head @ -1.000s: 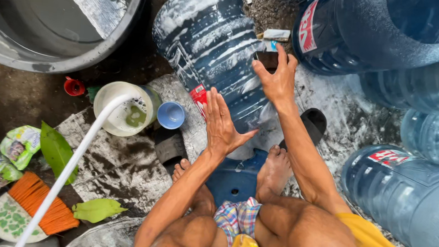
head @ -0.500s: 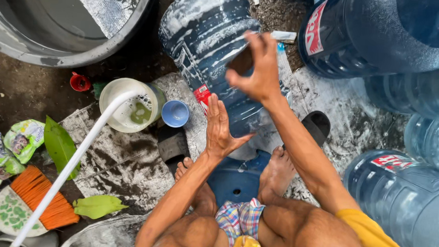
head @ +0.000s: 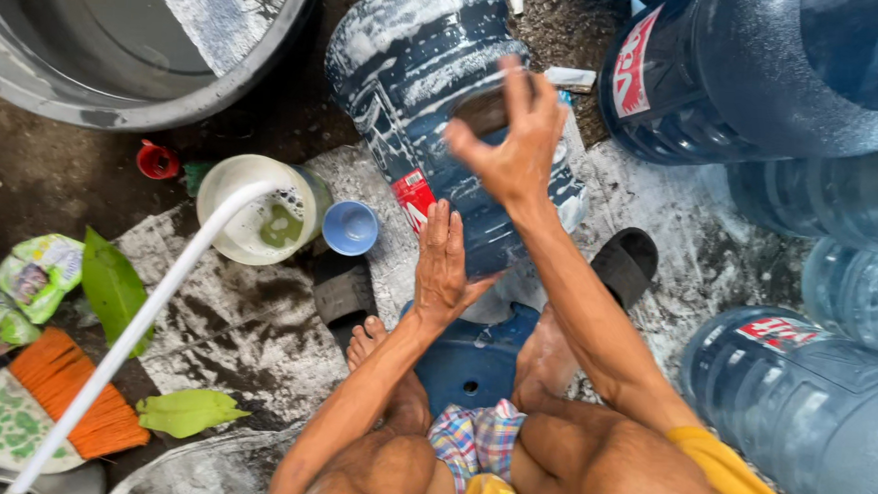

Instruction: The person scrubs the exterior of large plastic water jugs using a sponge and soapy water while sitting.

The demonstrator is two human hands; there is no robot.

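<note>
Soapy blue water jug [head: 436, 107] lay on its side on the wet ground, w/ its near end by the person's feet. Left hand [head: 445, 262] was flat & open on the jug's near end, and right hand [head: 513, 141] was up over the middle, fingers curled on a small dark scrubber [head: 481, 109], I think. Best to hold the jug steady w/ the left & rub all round w/ the right, so no soap spot got missed.
</note>
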